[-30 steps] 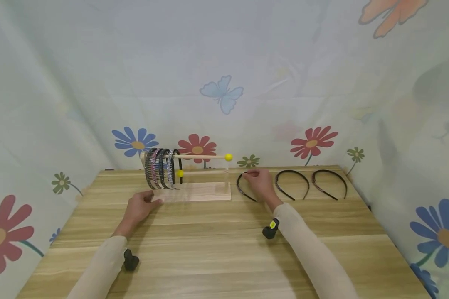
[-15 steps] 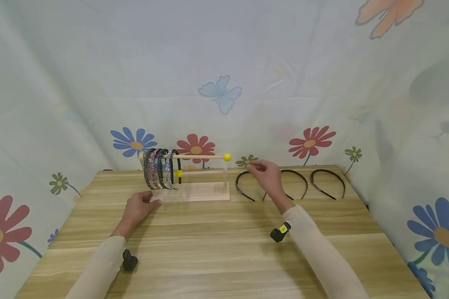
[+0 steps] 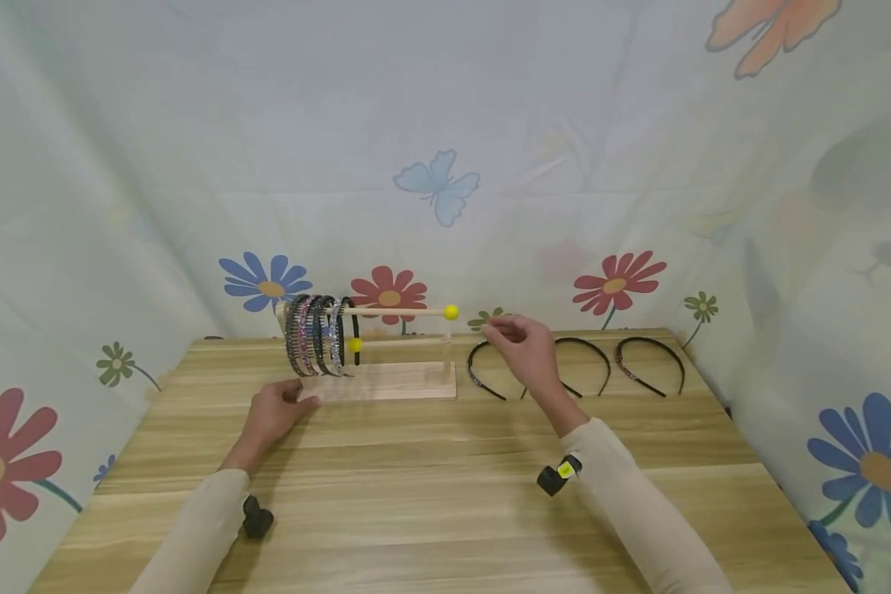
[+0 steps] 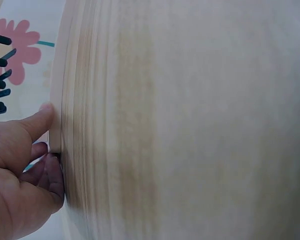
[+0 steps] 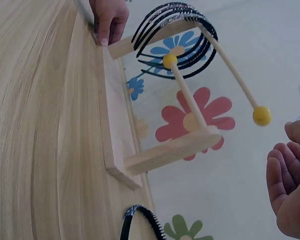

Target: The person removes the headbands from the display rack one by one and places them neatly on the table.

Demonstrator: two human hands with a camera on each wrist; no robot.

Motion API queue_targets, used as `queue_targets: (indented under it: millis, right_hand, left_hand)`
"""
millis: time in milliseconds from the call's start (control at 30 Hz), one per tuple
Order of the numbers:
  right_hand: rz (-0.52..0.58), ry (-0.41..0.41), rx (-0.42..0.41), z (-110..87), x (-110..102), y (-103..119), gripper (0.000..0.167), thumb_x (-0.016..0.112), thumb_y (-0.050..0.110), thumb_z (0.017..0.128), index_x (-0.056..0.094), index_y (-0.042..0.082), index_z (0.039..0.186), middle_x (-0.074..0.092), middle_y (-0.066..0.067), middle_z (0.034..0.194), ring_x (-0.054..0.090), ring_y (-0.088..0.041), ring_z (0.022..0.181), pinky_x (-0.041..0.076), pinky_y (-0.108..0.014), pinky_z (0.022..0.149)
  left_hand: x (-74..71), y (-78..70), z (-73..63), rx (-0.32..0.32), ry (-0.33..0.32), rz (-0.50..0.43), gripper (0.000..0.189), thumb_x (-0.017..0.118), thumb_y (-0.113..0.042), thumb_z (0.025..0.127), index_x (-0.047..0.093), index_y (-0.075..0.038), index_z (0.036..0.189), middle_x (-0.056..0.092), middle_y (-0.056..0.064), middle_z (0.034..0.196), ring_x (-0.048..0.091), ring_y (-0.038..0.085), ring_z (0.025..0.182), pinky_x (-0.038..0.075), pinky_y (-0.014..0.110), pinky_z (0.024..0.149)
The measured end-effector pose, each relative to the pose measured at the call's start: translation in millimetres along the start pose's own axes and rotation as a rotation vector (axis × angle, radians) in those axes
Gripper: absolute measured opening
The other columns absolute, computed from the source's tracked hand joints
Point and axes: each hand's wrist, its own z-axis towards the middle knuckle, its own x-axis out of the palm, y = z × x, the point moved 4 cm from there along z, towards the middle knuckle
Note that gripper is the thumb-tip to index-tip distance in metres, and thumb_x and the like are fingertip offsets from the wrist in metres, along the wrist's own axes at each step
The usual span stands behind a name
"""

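Observation:
A wooden headband stand (image 3: 393,384) has two horizontal rods tipped with yellow balls. Several black headbands (image 3: 315,337), some with glittery trim, hang on its upper rod at the left. My left hand (image 3: 273,410) grips the left end of the base, the thumb along the edge and the fingers at the corner in the left wrist view. My right hand (image 3: 530,351) hovers just right of the upper rod's yellow ball (image 5: 262,115), fingers loosely curled with nothing between them. Behind it on the table lies a headband (image 3: 472,373), partly hidden by that hand.
Two more headbands lie on the wooden table (image 3: 416,495) to the right: one (image 3: 601,353) partly behind my right hand, another (image 3: 685,363) farther right. A floral curtain (image 3: 445,99) rises behind the table. Each sleeve carries a black wrist camera (image 3: 258,520).
My right hand has come up off the nearest headband on the table, rising and shifting slightly right, then a little left. My left hand keeps its hold on the stand.

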Motion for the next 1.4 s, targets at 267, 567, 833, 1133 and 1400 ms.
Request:
queue_targets:
  millis: [267, 567, 833, 1133, 1400]
  right_hand:
    - [0.016, 0.068, -0.052, -5.7, 14, 28, 0.033, 0.076, 0.034, 0.094, 0.075, 0.011, 0.119, 0.075, -0.005, 0.107, 0.07, -0.018, 0.096, 0.056, -0.035, 0.085]
    - [-0.01, 0.125, -0.132, -8.7, 48, 45, 0.027, 0.076, 0.029, 0.095, 0.076, 0.013, 0.117, 0.076, -0.002, 0.108, 0.071, -0.017, 0.094, 0.058, -0.037, 0.084]
    - [0.008, 0.196, -0.128, -6.6, 86, 55, 0.028, 0.076, 0.034, 0.094, 0.077, 0.016, 0.115, 0.076, 0.001, 0.104, 0.071, -0.015, 0.091, 0.058, -0.032, 0.077]
    - [0.028, 0.256, -0.101, -1.8, 125, 65, 0.034, 0.077, 0.035, 0.093, 0.074, 0.016, 0.121, 0.075, 0.001, 0.108, 0.07, -0.013, 0.093, 0.057, -0.028, 0.077]
    - [0.042, 0.306, -0.044, -1.1, 153, 65, 0.034, 0.077, 0.034, 0.093, 0.074, 0.012, 0.12, 0.074, 0.0, 0.11, 0.071, -0.014, 0.095, 0.057, -0.027, 0.078]
  left_hand:
    - [-0.7, -1.9, -0.1, -0.015, 0.001, 0.01, 0.03, 0.076, -0.027, 0.094, 0.065, 0.001, 0.093, 0.055, 0.007, 0.077, 0.045, 0.02, 0.071, 0.037, 0.034, 0.065]
    - [-1.0, 0.0, 0.2, -0.021, 0.007, 0.014, 0.032, 0.076, -0.027, 0.094, 0.068, 0.003, 0.098, 0.058, 0.009, 0.08, 0.047, 0.021, 0.074, 0.039, 0.035, 0.067]
    - [0.2, 1.2, 1.2, -0.029, 0.004, 0.004, 0.032, 0.077, -0.027, 0.093, 0.069, 0.003, 0.101, 0.059, 0.01, 0.081, 0.048, 0.021, 0.075, 0.04, 0.036, 0.067]
    - [1.1, 1.9, 1.5, -0.018, -0.001, -0.012, 0.03, 0.077, -0.026, 0.093, 0.059, -0.003, 0.084, 0.041, 0.0, 0.068, 0.036, 0.016, 0.063, 0.03, 0.032, 0.058]
    - [0.2, -0.5, 0.8, -0.026, -0.002, -0.022, 0.029, 0.077, -0.025, 0.093, 0.062, -0.001, 0.088, 0.042, 0.0, 0.069, 0.038, 0.017, 0.065, 0.032, 0.033, 0.06]
